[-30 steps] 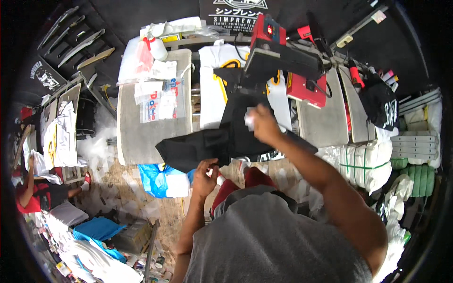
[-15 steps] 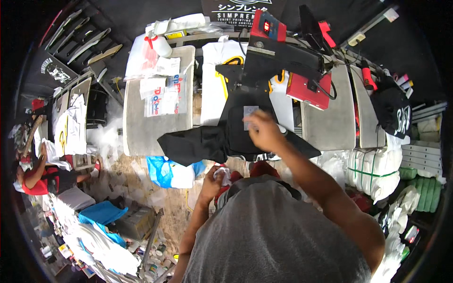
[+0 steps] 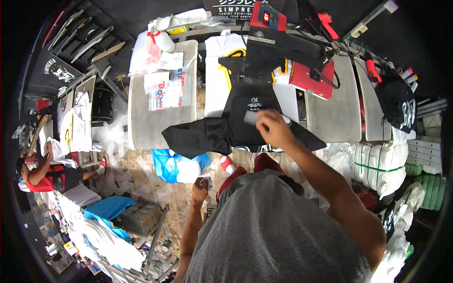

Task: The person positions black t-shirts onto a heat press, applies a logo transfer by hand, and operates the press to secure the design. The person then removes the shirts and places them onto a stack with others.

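My right hand pinches a translucent film sheet over a black garment, just below its small white printed logo. The garment lies on the middle platen, its dark folds spreading sideways, with a white garment printed in yellow and black behind it. Above stands a red and black heat press. My left hand hangs below the garment's edge, closed on crumpled translucent film.
Grey platens flank the work, the left bearing a spray bottle and bags. A blue bag and scraps lie on the floor. A co-worker handles white fabric at the far left. Wrapped bundles stand at right.
The film has come away from the black garment, exposing the white logo. My left hand has dropped away from the garment's edge and now holds crumpled film. The view has shifted slightly.
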{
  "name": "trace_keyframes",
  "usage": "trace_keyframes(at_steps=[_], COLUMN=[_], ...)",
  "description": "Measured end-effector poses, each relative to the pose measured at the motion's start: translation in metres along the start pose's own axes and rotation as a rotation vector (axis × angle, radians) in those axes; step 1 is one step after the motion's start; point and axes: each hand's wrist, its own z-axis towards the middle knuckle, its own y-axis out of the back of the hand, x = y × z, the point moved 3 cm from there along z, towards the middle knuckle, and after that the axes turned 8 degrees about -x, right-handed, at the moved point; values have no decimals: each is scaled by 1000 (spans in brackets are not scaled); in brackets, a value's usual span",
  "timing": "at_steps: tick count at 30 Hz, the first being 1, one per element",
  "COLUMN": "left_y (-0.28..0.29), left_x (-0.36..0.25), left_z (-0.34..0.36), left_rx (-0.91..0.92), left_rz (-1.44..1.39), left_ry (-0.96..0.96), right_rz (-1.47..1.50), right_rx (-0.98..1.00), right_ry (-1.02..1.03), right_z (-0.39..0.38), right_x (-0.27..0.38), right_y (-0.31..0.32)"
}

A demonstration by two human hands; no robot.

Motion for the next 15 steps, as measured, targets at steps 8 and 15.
trace_keyframes(at_steps=[8,15], left_y=[6,-8], left_x=[19,54], left_z=[-4,-15], left_rx=[-64,-83], left_rz=[222,298], left_ry=[185,156], right_rz=[440,-359], right_rx=[423,-198], right_ry=[-492,433], right_z=[-12,205], right_x=[56,28], right_y=[76,211])
